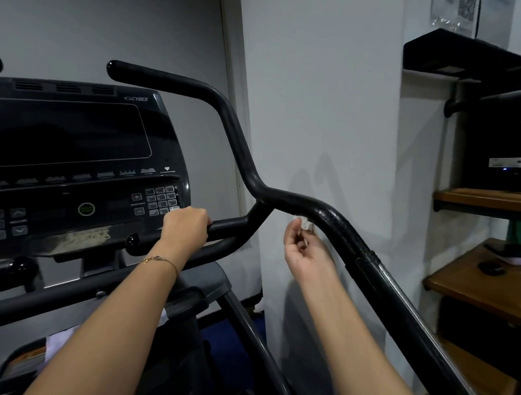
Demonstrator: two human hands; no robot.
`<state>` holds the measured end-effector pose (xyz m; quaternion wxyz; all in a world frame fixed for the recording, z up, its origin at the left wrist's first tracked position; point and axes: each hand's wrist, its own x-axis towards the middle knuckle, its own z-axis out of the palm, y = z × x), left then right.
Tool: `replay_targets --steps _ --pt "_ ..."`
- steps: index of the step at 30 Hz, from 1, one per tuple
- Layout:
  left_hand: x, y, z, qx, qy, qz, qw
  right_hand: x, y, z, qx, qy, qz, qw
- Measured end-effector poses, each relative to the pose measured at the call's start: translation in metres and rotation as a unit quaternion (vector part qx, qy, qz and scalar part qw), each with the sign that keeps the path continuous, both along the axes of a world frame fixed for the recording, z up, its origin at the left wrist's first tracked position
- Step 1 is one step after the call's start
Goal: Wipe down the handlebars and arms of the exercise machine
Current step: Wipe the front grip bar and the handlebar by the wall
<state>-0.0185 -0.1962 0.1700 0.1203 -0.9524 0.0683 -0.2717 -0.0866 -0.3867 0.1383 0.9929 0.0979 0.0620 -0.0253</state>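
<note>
Our forearms (110, 338) reach out: the left hand (186, 227) clenches the crossbar (227, 224), likely to steady us, while the right hand (306, 249) pinches a wipe (305, 223) in its fingers at the arm's (347, 238) underside, just below the bend. The arm's long axis climbs from lower right, its tip pointing upper left.

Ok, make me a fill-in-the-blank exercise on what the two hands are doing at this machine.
1. The left hand wears a thin ____ on its wrist.
2. The right hand pinches a crumpled ____ wipe close under the curved arm bar.
3. The short handlebar beside the console is gripped by the ____ hand.
Missing words: bracelet; white; left.
</note>
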Motion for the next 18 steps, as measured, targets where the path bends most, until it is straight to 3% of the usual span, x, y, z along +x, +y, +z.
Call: replay_targets --steps 3,10,14,16,17,18 --pt "0.002 0.001 -0.002 -0.001 -0.003 -0.003 1.000 -0.007 -0.004 -0.002 0.025 -0.012 0.005 1.000" --pt "0.005 0.000 0.000 0.010 -0.006 0.004 1.000 -0.005 0.009 0.003 -0.033 0.000 0.008 0.999" --pt "0.003 0.000 0.000 0.003 -0.009 0.002 1.000 -0.040 0.024 0.006 -0.175 -0.053 0.040 0.982" --pt "0.002 0.000 -0.001 -0.001 -0.006 -0.001 1.000 -0.053 0.025 0.027 -0.348 -0.113 -0.013 0.930" --pt "0.001 0.001 -0.002 -0.001 -0.006 -0.002 1.000 -0.056 0.019 0.039 -0.475 -0.150 -0.093 0.862" --pt "0.000 0.001 -0.002 0.000 -0.006 -0.004 1.000 -0.057 0.009 0.051 -0.613 -0.182 -0.200 0.742"
